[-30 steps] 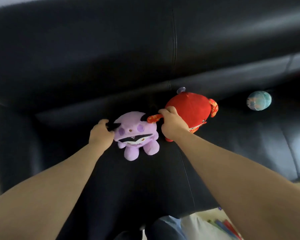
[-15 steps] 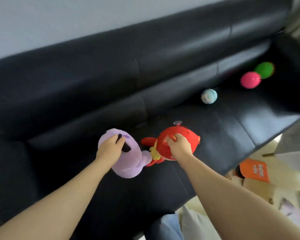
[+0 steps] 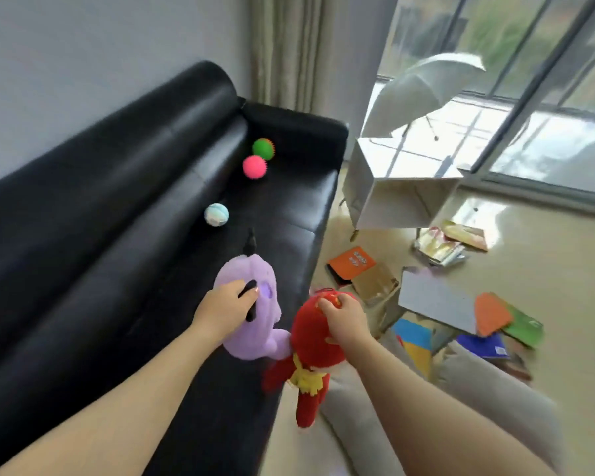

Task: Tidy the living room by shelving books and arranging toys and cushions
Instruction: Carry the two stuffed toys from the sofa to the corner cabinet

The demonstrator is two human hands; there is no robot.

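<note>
The left hand (image 3: 225, 312) has its fingers (image 3: 232, 286) curled into the purple plush toy (image 3: 255, 269), held just above the black sofa (image 3: 117, 235) seat. Beside it, the right hand (image 3: 344, 322) pinches the red plush toy (image 3: 311, 345) by its head, body dangling past the seat edge. One toy per hand probably lets both be rearranged together.
</note>
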